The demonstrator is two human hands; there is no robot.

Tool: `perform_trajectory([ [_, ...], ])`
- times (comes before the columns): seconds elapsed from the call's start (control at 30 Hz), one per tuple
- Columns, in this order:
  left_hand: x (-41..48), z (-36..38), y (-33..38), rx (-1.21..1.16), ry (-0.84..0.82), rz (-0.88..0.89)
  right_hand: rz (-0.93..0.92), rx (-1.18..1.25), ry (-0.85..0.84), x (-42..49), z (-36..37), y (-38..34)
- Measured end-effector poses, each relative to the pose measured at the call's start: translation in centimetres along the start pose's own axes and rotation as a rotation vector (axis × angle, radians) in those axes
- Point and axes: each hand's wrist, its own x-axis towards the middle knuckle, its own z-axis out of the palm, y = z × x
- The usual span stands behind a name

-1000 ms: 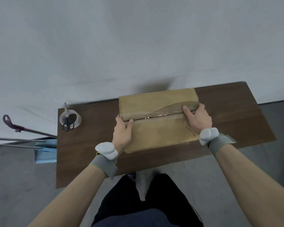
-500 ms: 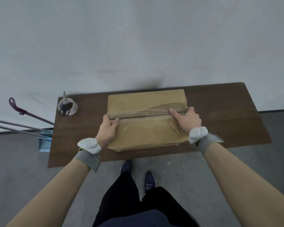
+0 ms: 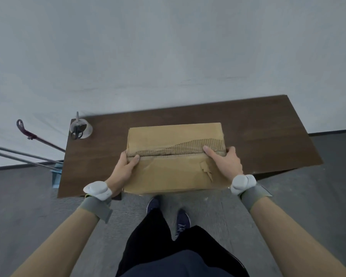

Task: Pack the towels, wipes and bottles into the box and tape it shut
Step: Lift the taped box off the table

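Note:
A closed brown cardboard box (image 3: 174, 170) lies at the near edge of the dark wooden table (image 3: 268, 132), its two top flaps meeting along a central seam where clear tape glints. The far flap's paper is torn and shows corrugation. My left hand (image 3: 125, 166) grips the box's left end, thumb on top at the seam. My right hand (image 3: 225, 162) grips the right end, thumb lying along the seam and fingers curled over the side. The box's contents are hidden.
A roll of clear tape (image 3: 81, 128) with black-handled scissors (image 3: 77, 130) lying across it sits at the table's far left corner. Metal rods (image 3: 18, 154) and a maroon-handled tool (image 3: 28, 132) stand left of the table. My feet (image 3: 168, 212) are on the grey floor.
My head has drawn back and the view has widened. The box, held at both ends, now overhangs the table's near edge. My right thumb has slid along the seam toward the box's right end.

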Motion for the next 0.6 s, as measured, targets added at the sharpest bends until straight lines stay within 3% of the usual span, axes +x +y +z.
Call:
perform_trajectory([
  [0.1,0.0,-0.1,0.2,-0.141,-0.005,-0.093,0.028,0.172,-0.036,0.4,-0.3,1.1],
  [0.23,0.0,-0.5,-1.4,-0.372,-0.032,-0.352,0.134,0.287,-0.123,1.0,-0.3,2.9],
  [0.47,0.6,0.1,-6.0,-0.332,0.001,-0.629,0.218,0.497,-0.415,1.1,-0.5,3.0],
  [0.6,1.8,-0.1,-7.1,-0.358,-0.032,-0.657,0.233,0.549,-0.451,1.5,-0.4,3.1],
])
